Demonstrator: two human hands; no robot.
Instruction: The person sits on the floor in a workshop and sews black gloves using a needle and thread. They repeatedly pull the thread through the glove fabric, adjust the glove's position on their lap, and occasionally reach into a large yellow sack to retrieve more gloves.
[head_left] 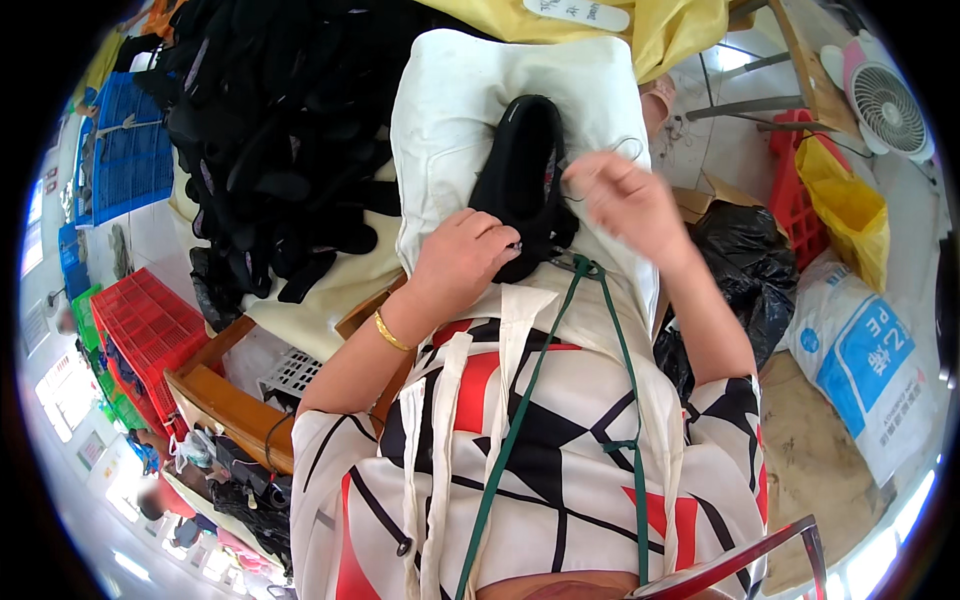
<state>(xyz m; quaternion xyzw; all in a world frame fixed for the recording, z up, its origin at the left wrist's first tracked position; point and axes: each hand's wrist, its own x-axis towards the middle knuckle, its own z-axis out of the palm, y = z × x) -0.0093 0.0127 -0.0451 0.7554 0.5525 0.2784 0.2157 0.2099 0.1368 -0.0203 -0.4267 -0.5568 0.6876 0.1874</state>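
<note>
A black fabric shoe (512,170) lies on a white cushion (440,110) across my lap, its opening facing up. My left hand (465,255), with a gold bracelet at the wrist, grips the shoe's near end between thumb and curled fingers. Just right of the shoe's opening, my right hand (625,205) is raised with its fingers drawn together in a pinch. Motion blurs it, and what it pinches cannot be made out. A thin curved line like thread (632,143) shows beside those fingers. A green cord (590,268) hangs down my front to the cushion's near edge.
Many black shoe pieces (280,130) are heaped at the left. Beyond them stand a blue crate (125,160) and a red crate (150,325). At the right are a black plastic bag (740,270), a white-and-blue sack (860,350), a yellow bag (845,200) and a fan (885,95).
</note>
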